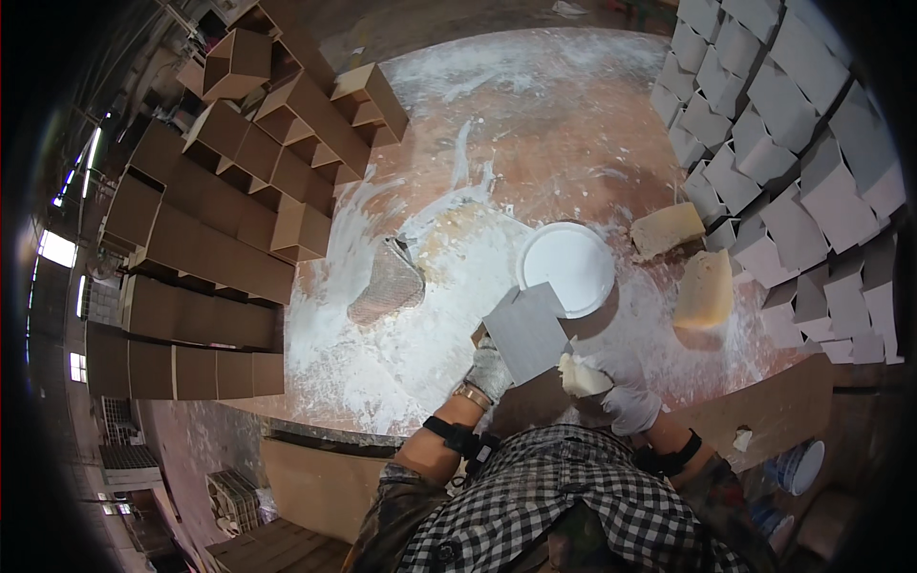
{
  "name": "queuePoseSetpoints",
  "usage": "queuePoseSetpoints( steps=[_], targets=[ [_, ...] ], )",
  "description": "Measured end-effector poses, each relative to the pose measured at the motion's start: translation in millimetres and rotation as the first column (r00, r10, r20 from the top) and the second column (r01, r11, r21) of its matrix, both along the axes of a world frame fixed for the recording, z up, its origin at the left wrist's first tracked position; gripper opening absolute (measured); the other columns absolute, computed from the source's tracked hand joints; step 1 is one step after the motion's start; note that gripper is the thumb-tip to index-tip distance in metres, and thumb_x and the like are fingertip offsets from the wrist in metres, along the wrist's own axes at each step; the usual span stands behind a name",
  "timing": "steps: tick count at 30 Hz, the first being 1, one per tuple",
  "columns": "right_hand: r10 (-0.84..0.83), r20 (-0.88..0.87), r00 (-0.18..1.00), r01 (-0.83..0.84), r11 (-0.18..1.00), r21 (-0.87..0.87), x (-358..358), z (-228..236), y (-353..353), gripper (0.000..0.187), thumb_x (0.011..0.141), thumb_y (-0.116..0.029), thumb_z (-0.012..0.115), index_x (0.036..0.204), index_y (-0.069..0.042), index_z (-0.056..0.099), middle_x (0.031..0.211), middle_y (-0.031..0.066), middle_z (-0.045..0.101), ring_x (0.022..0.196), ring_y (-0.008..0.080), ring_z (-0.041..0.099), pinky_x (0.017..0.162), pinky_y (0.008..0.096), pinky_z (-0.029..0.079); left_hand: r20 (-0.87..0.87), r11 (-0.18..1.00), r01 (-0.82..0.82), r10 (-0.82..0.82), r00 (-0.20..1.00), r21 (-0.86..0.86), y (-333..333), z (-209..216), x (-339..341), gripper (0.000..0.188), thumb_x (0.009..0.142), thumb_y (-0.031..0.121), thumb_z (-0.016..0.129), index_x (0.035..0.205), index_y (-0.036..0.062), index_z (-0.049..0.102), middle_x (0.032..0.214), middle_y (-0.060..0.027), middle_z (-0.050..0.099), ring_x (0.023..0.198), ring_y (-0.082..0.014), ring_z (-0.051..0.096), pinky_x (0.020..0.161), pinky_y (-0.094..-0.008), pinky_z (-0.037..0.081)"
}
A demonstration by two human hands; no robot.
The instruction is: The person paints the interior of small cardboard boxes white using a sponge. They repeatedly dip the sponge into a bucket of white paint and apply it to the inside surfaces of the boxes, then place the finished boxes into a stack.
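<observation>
My left hand (490,370), in a pale glove smeared with white, is closed on a small cardboard box (527,334) at the near middle of the table. The box's upward face is coated greyish white. My right hand (630,399), gloved too, grips a cream-coloured sponge (583,376) close to the box's right edge; whether the two touch I cannot tell. Just beyond the box is a round white tub (567,267) with white paint-like matter in it. The fingers under the box are partly hidden.
Brown open cardboard boxes (258,158) are stacked on the left, and white-coated ones (764,143) on the right. Two yellowish sponge blocks (667,231) lie right of the tub. A crumpled mesh-like piece (390,283) rests on the white-smeared table (535,124).
</observation>
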State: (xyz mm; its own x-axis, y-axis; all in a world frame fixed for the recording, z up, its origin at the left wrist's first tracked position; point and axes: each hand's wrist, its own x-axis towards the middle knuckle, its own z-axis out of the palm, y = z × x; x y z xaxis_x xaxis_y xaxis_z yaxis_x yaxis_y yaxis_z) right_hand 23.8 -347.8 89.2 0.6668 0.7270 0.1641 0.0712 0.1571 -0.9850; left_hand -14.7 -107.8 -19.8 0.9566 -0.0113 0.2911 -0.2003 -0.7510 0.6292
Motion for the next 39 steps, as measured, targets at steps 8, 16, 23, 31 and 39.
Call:
queuePoseSetpoints(
  steps=[8,16,23,31,39],
  targets=[
    [-0.286,-0.356,0.89,0.233,0.955,-0.185,10.8,-11.1,-5.9,0.042,0.077,0.001,0.066,0.117,0.003,0.055,0.106,0.0084,0.064,0.092,0.0157,0.061,0.08,0.0274,0.05,-0.327,0.95,-0.078,-0.026,0.945,-0.301,8.2,-19.8,-12.7,0.041,0.094,0.023,0.041,0.132,0.0079,0.041,0.119,-0.0073,0.055,0.112,-0.0182,0.05,0.091,-0.0322,0.046],
    [-0.385,-0.485,0.785,0.176,0.89,-0.421,19.5,-71.2,-28.8,0.037,0.081,-0.008,0.066,0.115,0.003,0.056,0.1,0.008,0.064,0.086,0.0159,0.062,0.074,0.028,0.051,-0.314,0.879,-0.156,0.007,0.949,-0.451,12.1,-58.4,-17.9,0.037,0.089,0.027,0.05,0.119,0.0068,0.055,0.115,-0.0099,0.061,0.103,-0.0238,0.059,0.084,-0.0341,0.05],
    [-0.282,-0.885,0.37,0.319,0.933,-0.164,27.7,-91.5,-37.8,0.025,0.087,-0.008,0.058,0.109,0.004,0.058,0.098,0.0105,0.064,0.085,0.0235,0.064,0.074,0.0327,0.054,-0.404,0.977,-0.143,0.068,0.912,-0.158,8.5,-44.7,-19.3,0.03,0.098,0.018,0.041,0.124,0.0035,0.046,0.114,-0.0075,0.058,0.102,-0.0157,0.057,0.084,-0.0289,0.051],
    [-0.294,-0.839,0.458,0.292,0.941,-0.17,35.1,-127.6,-47.7,0.027,0.086,-0.011,0.062,0.109,0.004,0.06,0.098,0.0098,0.065,0.084,0.0215,0.064,0.075,0.0311,0.053,-0.407,0.958,-0.141,0.028,0.913,-0.249,8.4,-35.8,-12.8,0.031,0.097,0.019,0.041,0.124,0.0039,0.045,0.114,-0.0076,0.058,0.103,-0.0164,0.057,0.085,-0.0294,0.05],
    [-0.27,-0.838,0.475,0.251,0.954,-0.165,36.4,-108.2,-45.2,0.026,0.086,-0.011,0.063,0.108,0.003,0.061,0.096,0.0089,0.066,0.081,0.0206,0.064,0.072,0.0311,0.053,-0.403,0.953,-0.134,0.014,0.915,-0.271,9.0,-33.0,-14.0,0.032,0.097,0.02,0.041,0.125,0.0043,0.045,0.114,-0.0077,0.058,0.103,-0.017,0.057,0.085,-0.03,0.05]
  ],
)
